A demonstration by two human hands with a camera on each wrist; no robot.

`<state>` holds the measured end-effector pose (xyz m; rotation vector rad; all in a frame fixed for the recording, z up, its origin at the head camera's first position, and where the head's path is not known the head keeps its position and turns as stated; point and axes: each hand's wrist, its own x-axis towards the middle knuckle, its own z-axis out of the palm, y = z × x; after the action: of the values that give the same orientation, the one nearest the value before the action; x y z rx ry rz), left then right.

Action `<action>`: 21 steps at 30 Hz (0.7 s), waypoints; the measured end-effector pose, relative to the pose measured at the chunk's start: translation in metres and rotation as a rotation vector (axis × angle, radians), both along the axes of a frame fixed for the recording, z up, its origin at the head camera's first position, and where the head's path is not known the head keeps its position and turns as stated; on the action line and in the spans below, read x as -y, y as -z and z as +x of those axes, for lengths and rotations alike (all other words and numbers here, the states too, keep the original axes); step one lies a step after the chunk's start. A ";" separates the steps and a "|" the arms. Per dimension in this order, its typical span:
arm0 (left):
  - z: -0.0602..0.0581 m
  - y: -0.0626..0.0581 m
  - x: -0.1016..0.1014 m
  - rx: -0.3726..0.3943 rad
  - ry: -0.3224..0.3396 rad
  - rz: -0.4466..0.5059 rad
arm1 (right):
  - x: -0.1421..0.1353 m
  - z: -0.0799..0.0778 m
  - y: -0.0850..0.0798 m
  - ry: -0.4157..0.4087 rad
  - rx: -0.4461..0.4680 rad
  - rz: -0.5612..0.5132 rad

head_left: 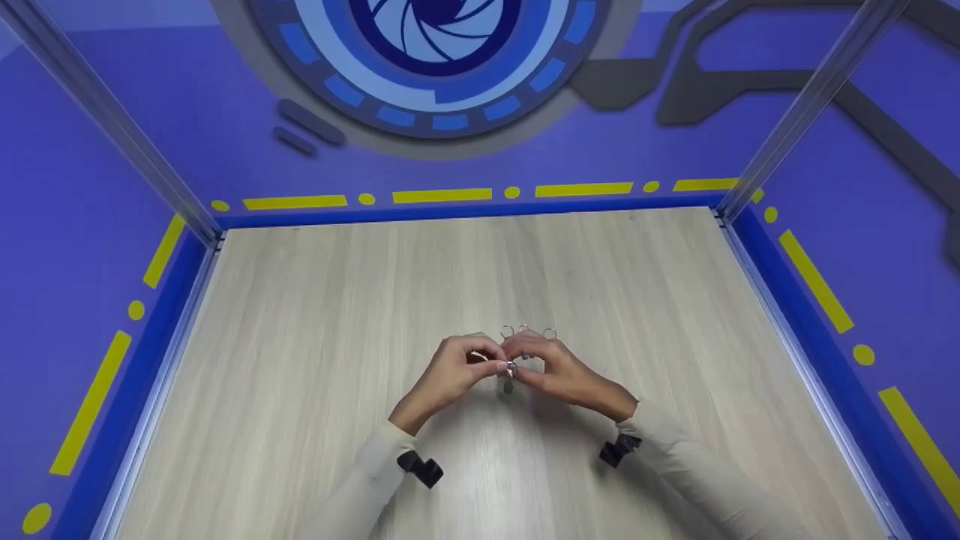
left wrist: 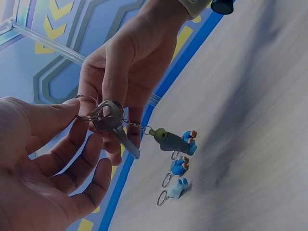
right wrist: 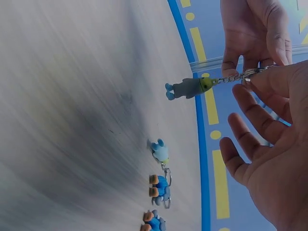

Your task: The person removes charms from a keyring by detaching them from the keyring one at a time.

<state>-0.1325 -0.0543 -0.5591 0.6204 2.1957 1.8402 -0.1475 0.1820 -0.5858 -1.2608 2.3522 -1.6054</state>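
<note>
In the head view my left hand [head_left: 454, 371] and right hand [head_left: 570, 375] meet fingertip to fingertip above the table. Between left thumb and index finger I pinch a split key ring [left wrist: 87, 117]. The right thumb and fingertips hold a silver key [left wrist: 126, 142] by its head, against the ring; the exact contact is partly hidden. From the ring a short chain [right wrist: 231, 78] leads to a small figure keychain [right wrist: 190, 88] with a yellow-green head, grey body and light-blue feet, which hangs free. Both hands' other fingers are loosely bent.
Beyond the hands, three more keychains lie on the table [head_left: 315, 300]: a light-blue figure [right wrist: 160, 151], a blue one with orange feet [right wrist: 160, 185] and another blue one [right wrist: 154, 222], each near a metal ring. Blue-purple walls [head_left: 465, 169] border the wood-grain tabletop.
</note>
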 end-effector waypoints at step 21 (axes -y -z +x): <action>0.002 0.002 0.006 0.000 -0.068 0.008 | -0.007 0.006 -0.004 0.038 0.277 -0.074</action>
<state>-0.1308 -0.0605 -0.5606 0.5531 2.2372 1.8823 -0.1415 0.1891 -0.5816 -0.9360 2.1791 -1.7634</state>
